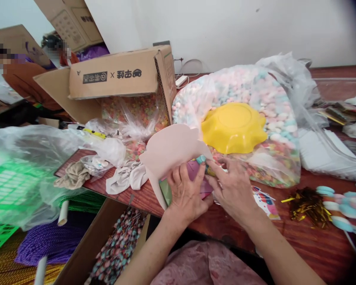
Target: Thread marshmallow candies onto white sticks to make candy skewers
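Both hands, left [186, 194] and right [233, 190], grip a pink paper cone [172, 152] near the table edge [142, 206], bags crowding behind.

hands [210, 190]: 2 | yellow bowl [233, 127]: 1 | cardboard boxes [118, 77]: 3 | green basket [2, 198]: 1

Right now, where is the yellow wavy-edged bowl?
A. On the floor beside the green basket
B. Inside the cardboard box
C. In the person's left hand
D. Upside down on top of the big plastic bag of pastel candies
D. The yellow bowl lies bottom-up on the clear bag of pastel candies, behind both hands, which hold a pink paper piece instead.
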A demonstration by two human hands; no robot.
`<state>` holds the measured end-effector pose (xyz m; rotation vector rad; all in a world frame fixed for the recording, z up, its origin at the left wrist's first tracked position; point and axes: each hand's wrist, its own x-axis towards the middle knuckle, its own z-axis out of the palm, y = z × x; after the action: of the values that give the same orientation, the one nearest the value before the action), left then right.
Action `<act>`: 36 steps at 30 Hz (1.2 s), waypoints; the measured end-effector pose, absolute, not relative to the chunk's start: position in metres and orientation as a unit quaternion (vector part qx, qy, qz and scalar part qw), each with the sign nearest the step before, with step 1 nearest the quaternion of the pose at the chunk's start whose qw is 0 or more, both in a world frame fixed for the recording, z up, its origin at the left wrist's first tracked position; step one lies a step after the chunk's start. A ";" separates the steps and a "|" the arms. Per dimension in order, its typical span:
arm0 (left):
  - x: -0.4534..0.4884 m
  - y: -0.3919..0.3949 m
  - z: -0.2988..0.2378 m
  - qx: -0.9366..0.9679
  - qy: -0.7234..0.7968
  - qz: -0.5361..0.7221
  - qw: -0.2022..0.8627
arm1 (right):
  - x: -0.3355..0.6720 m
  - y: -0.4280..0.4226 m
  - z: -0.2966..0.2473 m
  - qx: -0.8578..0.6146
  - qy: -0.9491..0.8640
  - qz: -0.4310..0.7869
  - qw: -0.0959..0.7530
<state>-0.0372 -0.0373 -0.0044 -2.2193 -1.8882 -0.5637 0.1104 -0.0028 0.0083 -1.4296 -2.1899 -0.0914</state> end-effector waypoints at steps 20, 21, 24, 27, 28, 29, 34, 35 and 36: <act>-0.038 -0.033 0.003 -0.745 -0.658 -0.100 0.055 | 0.098 -0.009 -0.018 -0.555 -0.804 -0.095 0.189; -0.038 -0.033 0.003 -0.746 -0.657 -0.095 0.054 | 0.098 -0.008 -0.018 -0.556 -0.804 -0.102 0.185; -0.038 -0.034 0.002 -0.751 -0.653 -0.083 0.054 | 0.096 -0.009 -0.020 -0.561 -0.804 -0.094 0.173; -0.040 -0.035 0.000 -0.751 -0.653 -0.080 0.055 | 0.094 -0.012 -0.023 -0.565 -0.805 -0.028 0.178; -0.041 -0.035 -0.001 -0.749 -0.655 -0.079 0.054 | 0.093 -0.013 -0.025 -0.567 -0.803 0.001 0.183; -0.041 -0.036 -0.001 -0.747 -0.658 -0.079 0.052 | 0.092 -0.013 -0.026 -0.568 -0.800 0.030 0.190; -0.039 -0.038 0.003 -0.742 -0.664 -0.083 0.034 | 0.088 -0.008 -0.023 -0.576 -0.791 0.103 0.178; -0.038 -0.039 0.005 -0.740 -0.666 -0.081 0.033 | 0.088 -0.007 -0.021 -0.578 -0.793 0.092 0.167; -0.038 -0.039 0.005 -0.738 -0.669 -0.079 0.032 | 0.088 -0.006 -0.019 -0.579 -0.797 0.072 0.156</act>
<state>-0.0376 -0.0393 0.0055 -2.2734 -2.0599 -0.2429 0.0879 -0.0065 -0.0191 -1.6577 -2.2832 0.2056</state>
